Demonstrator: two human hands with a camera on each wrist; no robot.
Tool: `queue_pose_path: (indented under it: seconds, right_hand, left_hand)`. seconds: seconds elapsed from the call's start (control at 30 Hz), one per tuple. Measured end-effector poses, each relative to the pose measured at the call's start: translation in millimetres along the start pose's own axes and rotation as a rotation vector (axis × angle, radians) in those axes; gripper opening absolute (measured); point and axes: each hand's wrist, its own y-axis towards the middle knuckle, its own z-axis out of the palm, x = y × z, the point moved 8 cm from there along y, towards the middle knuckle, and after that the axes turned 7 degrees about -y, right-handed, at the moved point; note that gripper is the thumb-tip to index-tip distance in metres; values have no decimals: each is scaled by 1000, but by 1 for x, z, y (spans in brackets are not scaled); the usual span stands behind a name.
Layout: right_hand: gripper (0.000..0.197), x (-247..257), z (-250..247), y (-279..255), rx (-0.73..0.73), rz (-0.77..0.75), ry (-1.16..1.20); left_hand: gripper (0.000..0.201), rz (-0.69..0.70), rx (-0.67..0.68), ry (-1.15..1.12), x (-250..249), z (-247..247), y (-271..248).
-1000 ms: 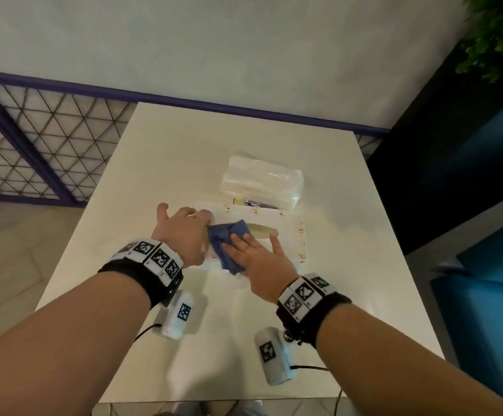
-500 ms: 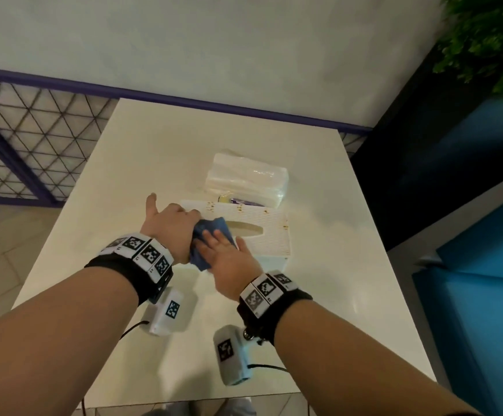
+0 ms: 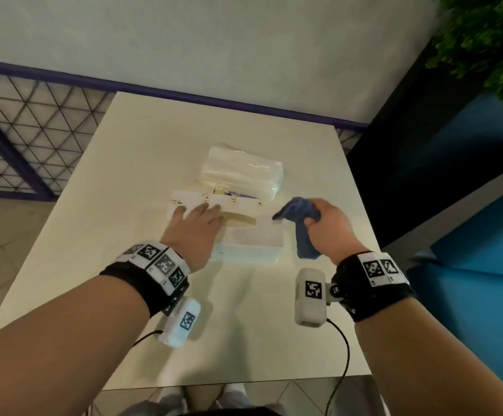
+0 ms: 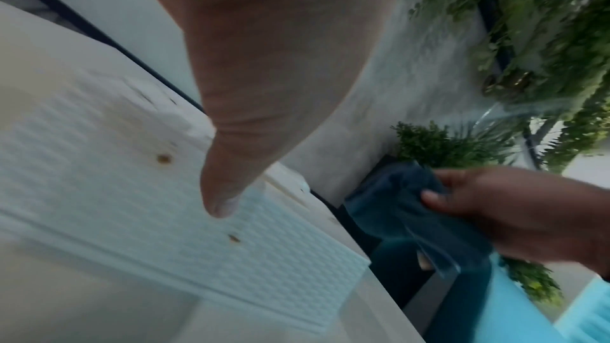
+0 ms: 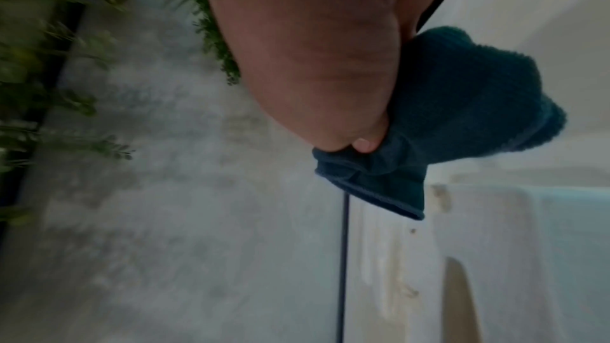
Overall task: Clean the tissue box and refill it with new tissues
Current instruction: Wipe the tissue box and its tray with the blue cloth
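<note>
Left hand: my left hand [image 3: 194,228] lies flat, fingers straight, on the tissue box [image 3: 245,235] lid.
Right hand: my right hand [image 3: 328,228] clenches the blue cloth [image 3: 299,223], apparently lifted just off the box's right end.
Box: long axis runs left-right across the desk [image 3: 118,187].
Refill pack: tissue pack [image 3: 242,172] sits just beyond the box, nearer my left fingertips.

The right hand [image 3: 329,228] has lifted the blue cloth [image 3: 299,226] off the top of the tissue box [image 3: 253,235] and now holds it bunched in curled fingers, off the box's right end. The left hand [image 3: 194,228], earlier cupped at the box's left end, now lies flat on the lid beside the slot, which is now uncovered.
</note>
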Motion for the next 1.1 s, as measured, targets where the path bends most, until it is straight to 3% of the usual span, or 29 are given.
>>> queue_pose_path:
  seconds: [0.1, 0.27, 0.47, 0.7, 0.9, 1.1]
  right_hand:
    - [35, 21, 2, 6, -44, -51, 30]
    - [54, 31, 109, -2, 412, -119, -334]
    - [60, 37, 101, 50, 385, -25, -383]
    - [59, 38, 121, -16, 399, -143, -395]
    - [59, 42, 109, 55, 358, -50, -410]
    - [62, 45, 126, -20, 323, -146, -414]
  left_hand:
    - [57, 5, 51, -17, -19, 4, 10]
    - [50, -80, 56, -22, -15, 4, 20]
    - [53, -90, 77, -86, -6, 8, 29]
    - [45, -90, 38, -128, -5, 3, 31]
    - [47, -88, 75, -101, -4, 2, 32]
    - [39, -90, 56, -102, -5, 2, 36]
